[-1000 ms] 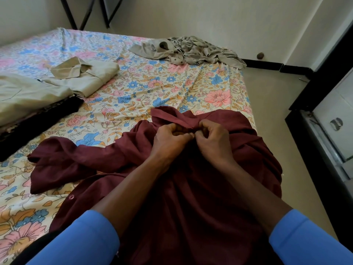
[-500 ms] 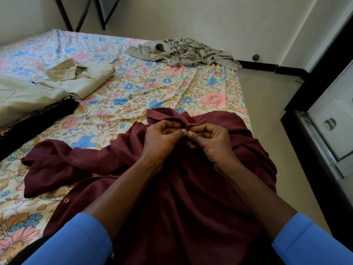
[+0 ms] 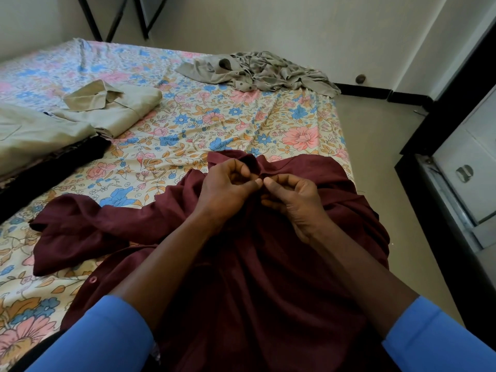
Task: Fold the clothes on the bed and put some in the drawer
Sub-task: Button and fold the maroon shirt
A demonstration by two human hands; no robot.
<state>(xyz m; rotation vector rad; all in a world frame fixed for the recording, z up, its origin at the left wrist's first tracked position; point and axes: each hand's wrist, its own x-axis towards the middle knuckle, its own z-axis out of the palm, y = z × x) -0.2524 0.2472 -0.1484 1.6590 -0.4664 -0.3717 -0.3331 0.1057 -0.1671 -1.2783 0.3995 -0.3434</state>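
A maroon shirt (image 3: 268, 277) lies spread on the floral bed (image 3: 220, 122) in front of me, one sleeve stretched out to the left. My left hand (image 3: 228, 187) and my right hand (image 3: 292, 200) meet just below its collar, fingers curled, each pinching the front edge of the cloth at the same spot. A folded beige shirt (image 3: 118, 108) sits at the left. Far across the bed, a crumpled grey garment (image 3: 257, 71) lies in a heap.
Beige cloth (image 3: 32, 135) over a dark garment (image 3: 53, 170) lies at the left edge. A dark-framed cabinet with white drawers and a metal handle (image 3: 464, 173) stands to the right, across a strip of bare floor (image 3: 375, 130). Black stand legs (image 3: 118, 17) lean at the back wall.
My view has dropped a little and my hands have shifted slightly toward me on the shirt's collar area; my fingers now pinch closer together at the front edge.
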